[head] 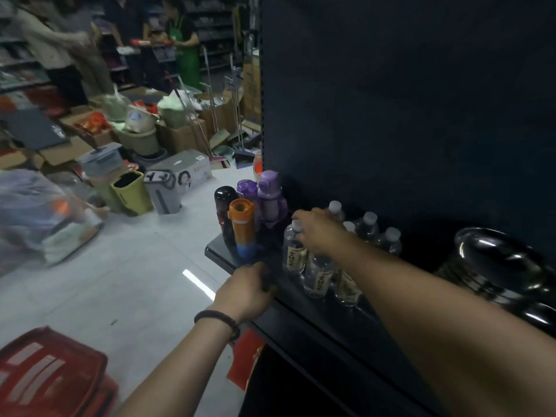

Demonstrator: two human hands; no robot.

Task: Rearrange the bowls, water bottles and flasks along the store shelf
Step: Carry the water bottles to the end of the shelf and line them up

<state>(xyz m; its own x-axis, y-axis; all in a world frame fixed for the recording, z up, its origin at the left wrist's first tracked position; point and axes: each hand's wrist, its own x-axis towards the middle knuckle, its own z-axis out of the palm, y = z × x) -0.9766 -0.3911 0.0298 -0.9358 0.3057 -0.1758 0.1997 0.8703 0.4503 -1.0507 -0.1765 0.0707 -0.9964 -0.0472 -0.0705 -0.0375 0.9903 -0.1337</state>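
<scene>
Gripping a water bottle by its top with the right hand, near the left end of a dark store shelf.

The right hand's grip is closed round the capped neck of the front-left bottle in a cluster of clear, white-capped water bottles, all upright on the shelf. The left hand, a dark beaded bracelet on its wrist, has its grip closed over the shelf's front edge, fingers curled onto the top. Just left of the bottles, at the shelf's corner, four flasks stand upright and close together: a black flask and an orange flask with a blue base in front, two purple flasks behind. A stack of steel bowls sits on the shelf right of the bottles. A red basket stands on the floor at lower left.
</scene>
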